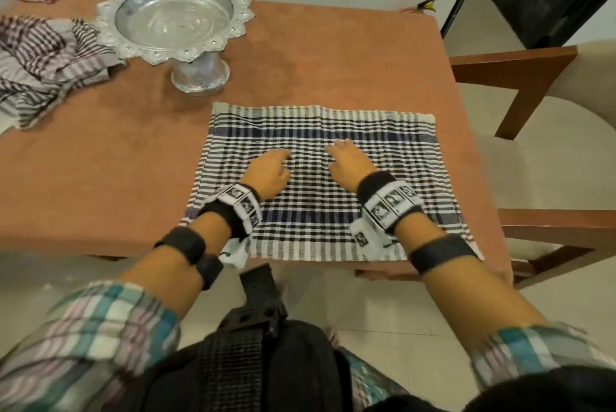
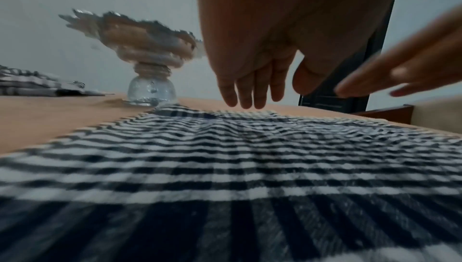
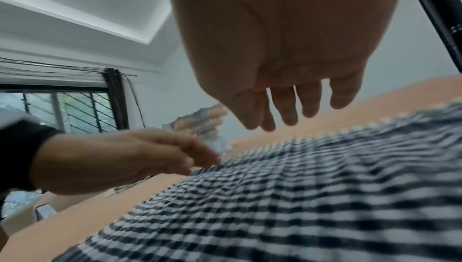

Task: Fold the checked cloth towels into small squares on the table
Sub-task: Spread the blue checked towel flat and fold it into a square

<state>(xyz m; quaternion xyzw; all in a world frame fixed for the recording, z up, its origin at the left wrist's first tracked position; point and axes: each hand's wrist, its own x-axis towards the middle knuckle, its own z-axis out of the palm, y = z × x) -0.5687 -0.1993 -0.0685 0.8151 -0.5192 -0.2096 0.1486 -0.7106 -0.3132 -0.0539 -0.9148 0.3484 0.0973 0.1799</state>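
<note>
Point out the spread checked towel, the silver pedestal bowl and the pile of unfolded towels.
spread checked towel (image 1: pixel 383 131), head view, on its far dark-blue band.
silver pedestal bowl (image 1: pixel 173 16), head view, on the inside of the dish.
pile of unfolded towels (image 1: pixel 43 58), head view, on the middle of the heap.

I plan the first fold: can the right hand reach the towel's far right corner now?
Probably yes: the right hand hovers open over the spread towel, and nothing lies between it and the far right corner.
</note>
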